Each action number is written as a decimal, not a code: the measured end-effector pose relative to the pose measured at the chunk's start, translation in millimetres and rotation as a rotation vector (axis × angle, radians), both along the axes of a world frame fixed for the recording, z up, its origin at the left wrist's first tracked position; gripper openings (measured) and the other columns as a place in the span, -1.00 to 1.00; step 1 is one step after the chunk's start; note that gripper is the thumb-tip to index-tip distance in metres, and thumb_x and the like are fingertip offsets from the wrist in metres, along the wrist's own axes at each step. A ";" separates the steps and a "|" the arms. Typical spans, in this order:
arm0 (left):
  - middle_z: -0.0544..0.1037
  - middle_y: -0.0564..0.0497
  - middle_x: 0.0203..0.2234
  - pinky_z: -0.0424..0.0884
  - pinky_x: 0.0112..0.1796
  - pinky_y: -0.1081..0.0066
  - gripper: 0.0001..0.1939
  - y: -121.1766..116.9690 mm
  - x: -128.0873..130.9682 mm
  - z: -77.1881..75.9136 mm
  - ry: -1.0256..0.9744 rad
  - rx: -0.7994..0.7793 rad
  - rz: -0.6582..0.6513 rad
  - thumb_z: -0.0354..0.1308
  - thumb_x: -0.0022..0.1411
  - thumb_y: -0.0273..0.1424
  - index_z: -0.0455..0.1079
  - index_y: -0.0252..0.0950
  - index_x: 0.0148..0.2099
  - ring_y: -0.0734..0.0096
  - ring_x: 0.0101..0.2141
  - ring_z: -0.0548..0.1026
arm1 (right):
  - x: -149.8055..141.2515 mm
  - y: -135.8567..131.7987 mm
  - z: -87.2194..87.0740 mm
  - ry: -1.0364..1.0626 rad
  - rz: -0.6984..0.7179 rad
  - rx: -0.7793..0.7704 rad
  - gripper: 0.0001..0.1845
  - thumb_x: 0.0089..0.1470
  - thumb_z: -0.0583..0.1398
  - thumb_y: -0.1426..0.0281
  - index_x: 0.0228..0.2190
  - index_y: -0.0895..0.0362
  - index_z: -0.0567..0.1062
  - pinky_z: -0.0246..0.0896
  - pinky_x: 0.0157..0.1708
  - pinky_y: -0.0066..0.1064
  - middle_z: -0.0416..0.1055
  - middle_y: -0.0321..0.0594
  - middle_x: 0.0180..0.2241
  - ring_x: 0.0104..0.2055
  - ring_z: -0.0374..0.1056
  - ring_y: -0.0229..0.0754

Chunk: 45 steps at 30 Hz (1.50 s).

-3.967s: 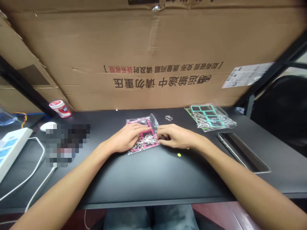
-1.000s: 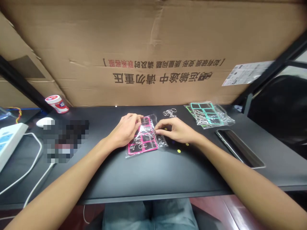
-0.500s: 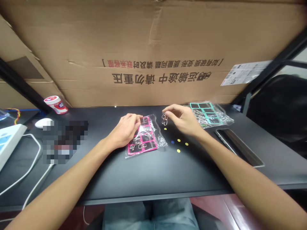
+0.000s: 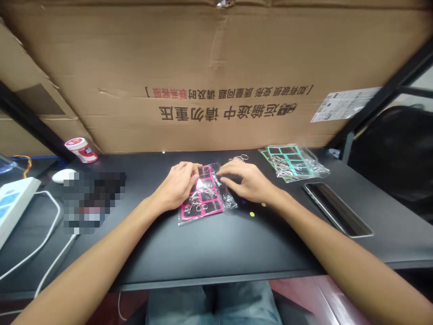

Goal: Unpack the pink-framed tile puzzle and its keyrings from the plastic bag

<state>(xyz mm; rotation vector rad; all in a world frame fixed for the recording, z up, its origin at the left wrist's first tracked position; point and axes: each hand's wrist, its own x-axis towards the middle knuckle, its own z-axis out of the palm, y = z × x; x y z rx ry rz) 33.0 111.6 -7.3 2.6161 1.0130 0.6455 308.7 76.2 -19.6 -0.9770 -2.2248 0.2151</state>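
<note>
A clear plastic bag point(image 4: 229, 202) holding a pink-framed card point(image 4: 202, 215) and metal rings point(image 4: 194, 203) is laid flat on a black desk point(image 4: 216, 246). It is pressed down by the left hand point(image 4: 177, 184), curved but not gripping, apparently to stop it sliding. The right hand point(image 4: 245, 183) is half open at the bag's right edge; anything pinched beneath it cannot be made out. Loose rings point(image 4: 238, 158) lie just beyond, and a teal-framed bag point(image 4: 291, 162) is placed to the right.
</note>
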 end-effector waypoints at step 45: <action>0.51 -0.09 0.18 0.30 0.17 -0.03 -0.85 -6.0 4.0 1.3 -0.019 0.056 -0.044 -0.15 0.58 -0.35 0.18 -0.19 -0.12 0.12 0.20 0.38 | -21.6 -13.0 -2.2 -0.057 0.351 -0.326 -0.63 0.32 0.32 0.22 0.13 -0.04 0.60 0.27 0.28 -0.18 0.47 -0.17 0.19 0.23 0.40 -0.03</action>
